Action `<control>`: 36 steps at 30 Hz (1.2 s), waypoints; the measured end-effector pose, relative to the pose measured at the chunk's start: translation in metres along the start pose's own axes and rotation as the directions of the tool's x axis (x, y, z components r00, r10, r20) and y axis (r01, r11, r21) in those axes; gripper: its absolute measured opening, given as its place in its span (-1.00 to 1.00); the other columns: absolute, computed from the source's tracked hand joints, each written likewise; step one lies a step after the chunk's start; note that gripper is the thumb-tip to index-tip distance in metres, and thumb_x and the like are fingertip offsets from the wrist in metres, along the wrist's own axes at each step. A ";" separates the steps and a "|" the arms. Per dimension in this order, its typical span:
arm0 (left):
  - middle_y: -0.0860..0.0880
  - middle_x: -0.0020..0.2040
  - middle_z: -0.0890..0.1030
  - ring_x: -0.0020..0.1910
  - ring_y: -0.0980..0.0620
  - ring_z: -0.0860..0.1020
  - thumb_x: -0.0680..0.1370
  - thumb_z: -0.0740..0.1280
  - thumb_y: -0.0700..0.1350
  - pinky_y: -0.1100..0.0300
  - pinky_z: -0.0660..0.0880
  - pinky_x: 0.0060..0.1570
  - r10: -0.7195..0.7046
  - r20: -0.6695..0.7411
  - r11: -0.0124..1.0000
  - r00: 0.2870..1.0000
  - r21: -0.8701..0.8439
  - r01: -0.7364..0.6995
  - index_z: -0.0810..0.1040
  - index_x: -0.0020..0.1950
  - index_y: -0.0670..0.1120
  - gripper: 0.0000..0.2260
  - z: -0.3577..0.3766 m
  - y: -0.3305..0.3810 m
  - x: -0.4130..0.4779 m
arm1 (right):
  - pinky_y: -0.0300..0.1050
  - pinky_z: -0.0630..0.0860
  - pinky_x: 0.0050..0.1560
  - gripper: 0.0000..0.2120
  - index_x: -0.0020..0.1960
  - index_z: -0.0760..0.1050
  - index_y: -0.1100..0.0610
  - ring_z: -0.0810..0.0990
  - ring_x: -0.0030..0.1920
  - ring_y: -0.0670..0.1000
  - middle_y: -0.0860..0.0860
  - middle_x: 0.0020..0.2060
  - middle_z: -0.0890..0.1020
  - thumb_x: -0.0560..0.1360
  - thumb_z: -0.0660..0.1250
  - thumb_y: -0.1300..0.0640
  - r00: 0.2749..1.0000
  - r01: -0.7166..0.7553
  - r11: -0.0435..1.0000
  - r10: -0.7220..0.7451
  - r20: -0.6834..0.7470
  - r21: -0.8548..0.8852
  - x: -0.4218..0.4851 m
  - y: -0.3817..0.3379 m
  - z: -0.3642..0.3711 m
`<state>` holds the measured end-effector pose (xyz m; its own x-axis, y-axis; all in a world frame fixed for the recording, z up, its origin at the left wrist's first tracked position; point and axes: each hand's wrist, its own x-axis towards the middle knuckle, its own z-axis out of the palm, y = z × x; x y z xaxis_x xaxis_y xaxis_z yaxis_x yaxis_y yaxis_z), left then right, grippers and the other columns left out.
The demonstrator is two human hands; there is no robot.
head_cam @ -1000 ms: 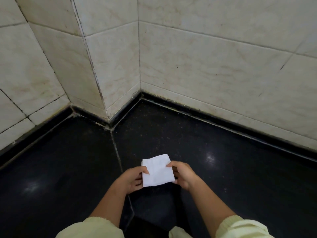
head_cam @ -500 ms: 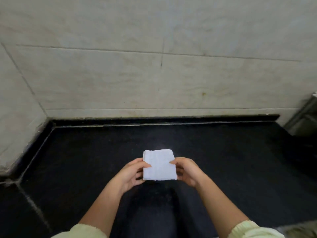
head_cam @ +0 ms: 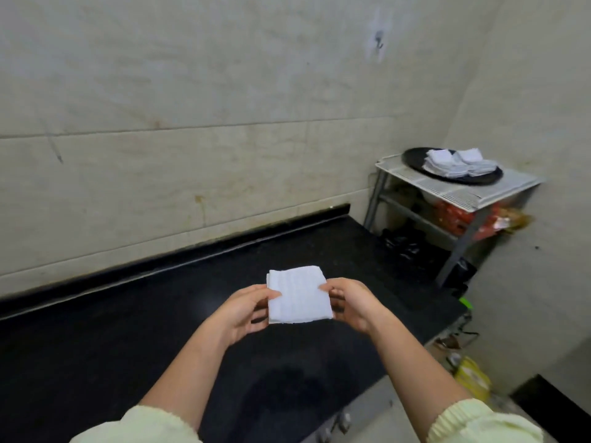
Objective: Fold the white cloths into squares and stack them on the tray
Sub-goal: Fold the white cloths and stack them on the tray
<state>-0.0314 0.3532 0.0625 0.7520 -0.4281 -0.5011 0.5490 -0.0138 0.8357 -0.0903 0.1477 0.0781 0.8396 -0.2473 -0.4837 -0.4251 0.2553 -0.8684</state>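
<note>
A white cloth [head_cam: 299, 294] folded into a square is held flat above the black countertop [head_cam: 128, 330]. My left hand [head_cam: 246, 311] pinches its left edge, thumb on top. My right hand [head_cam: 353, 303] pinches its right edge the same way. Far to the right, a dark round tray [head_cam: 415, 159] sits on a white metal rack [head_cam: 460, 190]. Two stacks of folded white cloths [head_cam: 454, 163] lie on the tray, well away from both hands.
The counter ends at a tiled wall behind and drops off at the right. Below the rack's top shelf are red packets [head_cam: 457, 215] and black bags [head_cam: 399, 241]. A yellow bag [head_cam: 471, 377] lies on the floor at the right. A wall hook [head_cam: 475, 43] is above.
The view has swung from the left corner to the right, bringing the rack and tray into sight. Both hands keep the same hold on the folded cloth.
</note>
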 end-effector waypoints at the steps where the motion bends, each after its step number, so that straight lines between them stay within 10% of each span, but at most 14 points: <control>1: 0.03 -0.25 0.66 -0.37 0.14 0.60 0.49 0.39 -0.19 0.17 0.49 -0.22 -0.001 0.018 1.000 1.000 0.011 0.000 0.59 0.19 -0.09 -0.73 0.027 0.002 0.013 | -0.12 0.52 -0.29 -0.82 0.04 0.58 0.24 0.61 -0.21 0.05 0.10 -0.17 0.64 0.44 0.34 0.28 1.000 0.015 1.000 -0.015 -0.017 -0.001 0.003 -0.009 -0.027; 11: -0.05 0.00 0.67 -0.07 0.03 0.60 0.43 0.45 -0.21 0.21 0.51 -0.27 0.026 0.205 0.993 0.979 0.111 -0.050 0.63 0.13 -0.04 -0.72 0.230 0.040 0.099 | -0.11 0.51 -0.29 -0.81 0.03 0.58 0.25 0.55 -0.18 0.07 0.11 -0.16 0.60 0.43 0.35 0.28 0.973 0.114 0.992 -0.102 -0.205 0.047 0.023 -0.084 -0.226; 26: 0.05 -0.21 0.62 -0.32 0.15 0.56 0.46 0.44 -0.13 0.26 0.50 -0.24 0.102 0.364 0.974 0.926 0.153 -0.167 0.56 0.01 -0.02 -0.84 0.421 0.151 0.258 | -0.16 0.50 -0.30 -0.91 -0.21 0.60 0.15 0.49 -0.25 0.03 0.06 -0.25 0.58 0.44 0.37 0.29 0.932 0.233 0.972 -0.211 -0.294 0.042 0.127 -0.227 -0.406; 36: 0.05 -0.38 0.60 -0.44 0.15 0.54 0.49 0.42 -0.15 0.27 0.55 -0.37 0.129 0.336 0.949 0.933 0.231 -0.215 0.56 -0.06 -0.06 -0.92 0.512 0.236 0.369 | -0.18 0.54 -0.35 -0.88 -0.02 0.60 0.18 0.58 -0.23 -0.01 0.06 -0.17 0.62 0.46 0.36 0.28 0.947 0.240 0.969 -0.219 -0.234 0.065 0.231 -0.325 -0.500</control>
<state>0.1887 -0.2706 0.1901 0.6500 -0.7048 -0.2841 0.2754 -0.1300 0.9525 0.0724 -0.4602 0.1945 0.8093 -0.5089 -0.2935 -0.1881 0.2487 -0.9501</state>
